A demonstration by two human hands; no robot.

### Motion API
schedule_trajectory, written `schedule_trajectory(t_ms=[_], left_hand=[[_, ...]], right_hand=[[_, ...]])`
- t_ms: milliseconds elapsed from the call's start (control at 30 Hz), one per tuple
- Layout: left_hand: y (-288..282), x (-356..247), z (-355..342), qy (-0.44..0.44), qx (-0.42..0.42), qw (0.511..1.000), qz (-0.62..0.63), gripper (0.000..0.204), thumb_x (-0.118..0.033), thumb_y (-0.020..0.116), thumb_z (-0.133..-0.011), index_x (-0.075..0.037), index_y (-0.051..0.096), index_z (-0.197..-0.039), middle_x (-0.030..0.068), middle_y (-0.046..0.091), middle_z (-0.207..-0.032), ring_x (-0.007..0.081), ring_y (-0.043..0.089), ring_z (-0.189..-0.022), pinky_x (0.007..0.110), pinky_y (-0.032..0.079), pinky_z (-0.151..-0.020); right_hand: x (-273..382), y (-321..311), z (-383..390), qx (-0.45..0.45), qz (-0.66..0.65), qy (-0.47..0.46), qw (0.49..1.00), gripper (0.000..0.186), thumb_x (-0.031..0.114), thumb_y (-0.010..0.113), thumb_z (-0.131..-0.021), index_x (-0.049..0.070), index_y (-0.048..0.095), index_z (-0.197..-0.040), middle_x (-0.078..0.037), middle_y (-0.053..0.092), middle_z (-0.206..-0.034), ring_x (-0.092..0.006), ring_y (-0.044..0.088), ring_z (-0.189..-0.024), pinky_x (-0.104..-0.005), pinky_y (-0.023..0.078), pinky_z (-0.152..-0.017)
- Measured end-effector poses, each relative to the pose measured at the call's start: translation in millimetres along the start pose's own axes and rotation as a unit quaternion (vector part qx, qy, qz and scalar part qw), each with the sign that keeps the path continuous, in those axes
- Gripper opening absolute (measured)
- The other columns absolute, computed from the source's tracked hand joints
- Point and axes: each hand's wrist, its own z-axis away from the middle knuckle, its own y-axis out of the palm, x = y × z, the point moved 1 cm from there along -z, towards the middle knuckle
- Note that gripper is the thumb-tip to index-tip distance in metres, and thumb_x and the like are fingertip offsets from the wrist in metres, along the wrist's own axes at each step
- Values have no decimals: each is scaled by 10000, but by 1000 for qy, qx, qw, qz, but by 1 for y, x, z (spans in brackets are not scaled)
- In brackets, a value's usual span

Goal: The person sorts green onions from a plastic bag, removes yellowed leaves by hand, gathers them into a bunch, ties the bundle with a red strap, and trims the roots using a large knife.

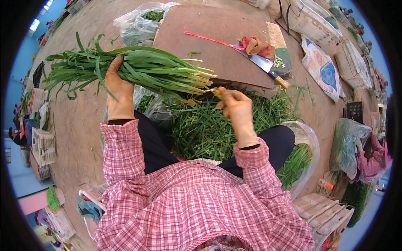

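Observation:
My left hand [120, 90] is wrapped round a thick bunch of garlic chives [161, 69], held level over my lap with the leaf tips to the left. The pale stem ends point right, near the edge of a brown board [197, 21]. At those ends, my right hand [236, 106] is closed in a pinch. Something small and yellowish shows at its fingertips, too small to name. Below both hands lies a heap of loose green leaves [201, 129] between my knees. On the board rest a knife [261, 62], a reddish-brown cloth [255, 45] and a red strap [209, 38].
Clear plastic bags with greens stand beyond the board [136, 25] and by my right knee [312, 138]. A white sack [320, 69] and white crates [312, 21] lie to the right. Another person [372, 161] sits at the far right.

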Motion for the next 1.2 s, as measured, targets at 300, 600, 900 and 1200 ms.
schedule_trajectory(t_ms=[300, 600, 900, 1200], left_hand=[[4, 6, 7, 112, 28, 963, -243, 236, -31, 550, -970, 33, 655, -1171, 104, 674, -1117, 172, 651, -980, 304, 563, -853], [33, 19, 27, 54, -18, 994, -97, 207, -105, 594, -936, 19, 695, -1068, 100, 684, -1068, 207, 653, -946, 335, 552, -861], [28, 37, 33, 56, 20, 978, -201, 258, -74, 530, -991, 27, 654, -1194, 119, 662, -1171, 191, 636, -1023, 293, 545, -896], [6, 21, -8, -22, -63, 995, 80, 228, -76, 555, -946, 36, 631, -1129, 162, 654, -1175, 308, 629, -1076, 457, 512, -995]], right_hand=[[-28, -15, -24, -77, -105, -36, 991, 292, 243, 647, -963, -41, 690, -1020, -120, 727, -799, -86, 598, -555, -204, 386, -425], [-21, -2, -42, -83, -59, 0, 995, 226, 210, 641, -940, -3, 706, -979, -81, 674, -661, -88, 497, -448, -242, 403, -436], [22, 37, -37, 57, -305, 15, 951, 200, 191, 680, -922, 7, 642, -990, -126, 693, -735, -149, 576, -481, -273, 424, -427], [-44, -49, -47, -14, -6, -79, 997, 440, 277, 720, -899, -18, 650, -1218, -112, 708, -1108, -149, 657, -941, -255, 504, -797]])
